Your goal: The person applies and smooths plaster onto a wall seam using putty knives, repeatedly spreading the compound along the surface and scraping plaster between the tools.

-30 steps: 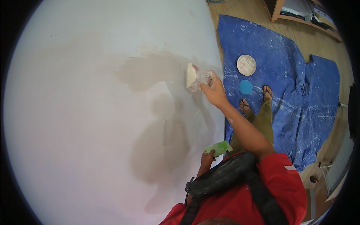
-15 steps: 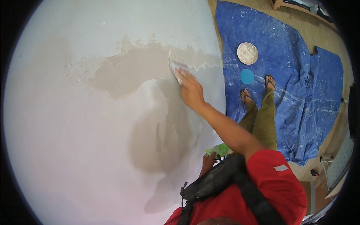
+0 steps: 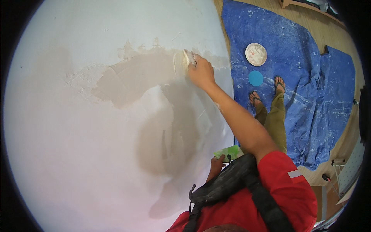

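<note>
My right hand reaches up to the pale wall, its fingers closed round a flat putty spreader. The spreader's edge lies against the wall, beside a raised ridge of wet putty. A broad beige, damp-looking putty patch stretches to the left of it. Low by my waist, my left hand grips a green flat plate smeared with white; part of the plate is hidden behind my black strapped bag.
A blue, white-spattered tarpaulin covers the floor at right, under my sandalled feet. On it stand a round tub of white putty and a flat blue disc. A metal step ladder is at far right.
My right hand with the spreader has moved slightly right and up along the wall, and its wrist has turned. The left hand stays low with the green plate.
</note>
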Demonstrator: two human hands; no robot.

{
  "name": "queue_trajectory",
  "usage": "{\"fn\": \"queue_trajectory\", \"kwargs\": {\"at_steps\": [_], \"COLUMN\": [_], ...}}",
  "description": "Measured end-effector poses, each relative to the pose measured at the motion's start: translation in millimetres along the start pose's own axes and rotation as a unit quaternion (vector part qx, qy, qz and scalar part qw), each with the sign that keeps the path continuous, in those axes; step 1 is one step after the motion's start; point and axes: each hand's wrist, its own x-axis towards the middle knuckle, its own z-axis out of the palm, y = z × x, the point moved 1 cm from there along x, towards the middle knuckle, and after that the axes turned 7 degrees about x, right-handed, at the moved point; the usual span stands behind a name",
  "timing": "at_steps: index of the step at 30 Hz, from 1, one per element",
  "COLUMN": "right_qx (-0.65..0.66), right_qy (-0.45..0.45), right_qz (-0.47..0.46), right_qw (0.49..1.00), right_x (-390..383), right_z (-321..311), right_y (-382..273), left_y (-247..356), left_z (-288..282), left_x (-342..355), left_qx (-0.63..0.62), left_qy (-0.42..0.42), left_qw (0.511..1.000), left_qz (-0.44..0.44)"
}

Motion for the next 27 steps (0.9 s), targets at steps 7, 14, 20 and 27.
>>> {"fn": "queue_trajectory", "kwargs": {"at_steps": [7, 14, 20, 27], "right_qx": [-0.015, 0.175, 0.138, 0.062], "right_qy": [0.014, -0.075, 0.019, 0.064], "right_qz": [-0.175, -0.281, -0.098, -0.231], "right_qw": [0.984, 0.941, 0.985, 0.969], "right_x": [-80.4, -115.0, -36.0, -22.1], "right_z": [9.1, -16.0, -25.1, 22.2], "right_y": [-52.8, -25.4, 43.3, 88.3], "left_y": [-3.5, 6.4, 11.5, -1.1], "left_z": [1.0, 2.8, 2.0, 0.7], "left_x": [4.0, 2.9, -0.5, 5.2], "left_qx": [-0.054, -0.039, -0.044, 0.072], "left_qy": [-0.019, -0.02, 0.006, -0.003], "left_qw": [0.998, 0.999, 0.998, 0.997], "left_qz": [-0.017, -0.017, -0.04, -0.025]}}
